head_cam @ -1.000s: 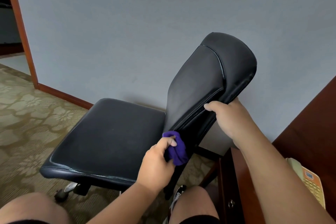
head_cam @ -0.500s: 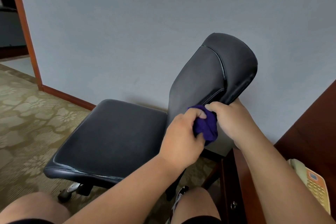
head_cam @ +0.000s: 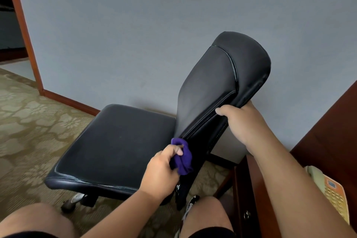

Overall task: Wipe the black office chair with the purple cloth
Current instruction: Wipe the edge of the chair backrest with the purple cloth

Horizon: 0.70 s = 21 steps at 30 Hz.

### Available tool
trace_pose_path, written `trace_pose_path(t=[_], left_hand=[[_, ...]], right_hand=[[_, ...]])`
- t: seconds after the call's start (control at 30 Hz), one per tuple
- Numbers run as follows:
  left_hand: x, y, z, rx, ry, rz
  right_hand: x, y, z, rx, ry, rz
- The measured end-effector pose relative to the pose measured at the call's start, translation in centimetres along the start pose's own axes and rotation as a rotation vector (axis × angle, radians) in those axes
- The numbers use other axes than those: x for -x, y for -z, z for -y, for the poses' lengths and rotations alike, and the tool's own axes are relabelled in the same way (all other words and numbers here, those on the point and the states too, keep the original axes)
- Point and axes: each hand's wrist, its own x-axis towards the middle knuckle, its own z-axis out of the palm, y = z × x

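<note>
The black office chair (head_cam: 119, 141) stands side-on in front of me, its seat to the left and its backrest (head_cam: 222, 83) rising to the right. My left hand (head_cam: 160, 172) grips the bunched purple cloth (head_cam: 182, 157) and holds it against the near edge of the backrest, low down where it meets the seat. My right hand (head_cam: 243, 121) grips the same edge higher up, thumb on the front face and fingers hidden behind.
A dark wooden desk (head_cam: 251, 189) with a cream and orange telephone (head_cam: 332, 193) stands at the right. A grey wall is close behind the chair. Patterned carpet (head_cam: 29, 131) lies to the left, with a wooden door frame (head_cam: 23, 31). My knees are at the bottom edge.
My left hand with the cloth slid up the backrest edge to my right hand, then back down to the base. My right hand has kept its grip.
</note>
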Motion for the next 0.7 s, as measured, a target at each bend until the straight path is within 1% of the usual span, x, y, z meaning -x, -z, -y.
trace_pose_path(t=[0.17, 0.23, 0.33, 0.47, 0.53, 0.6, 0.67, 0.7], left_hand=[[0.8, 0.2, 1.5, 0.040, 0.148, 0.005], [0.6, 0.7, 1.2, 0.073, 0.138, -0.039], [-0.7, 1.6, -1.2, 0.126, 0.023, -0.092], [-4.1, 2.4, -6.7, 0.192, -0.128, -0.125], [-6.0, 2.4, -9.4, 0.219, -0.196, -0.105], [-7.5, 2.2, -11.4, 0.241, -0.290, -0.048], [-8.2, 1.9, -12.3, 0.242, -0.374, -0.003], [-8.4, 1.8, -12.1, 0.244, -0.389, 0.015]], right_hand=[[0.1, 0.0, 0.2, -0.002, -0.001, 0.003], [0.2, 0.0, 0.2, -0.005, -0.004, 0.004], [0.2, -0.2, 0.2, 0.001, 0.000, 0.000], [0.2, -0.2, 0.3, 0.012, 0.002, -0.025], [0.2, -0.2, 0.4, 0.025, 0.014, -0.023], [0.1, -0.2, 0.3, 0.055, 0.030, -0.021], [0.0, -0.1, 0.2, 0.069, 0.029, -0.027], [-0.1, 0.0, 0.1, 0.066, 0.029, -0.028]])
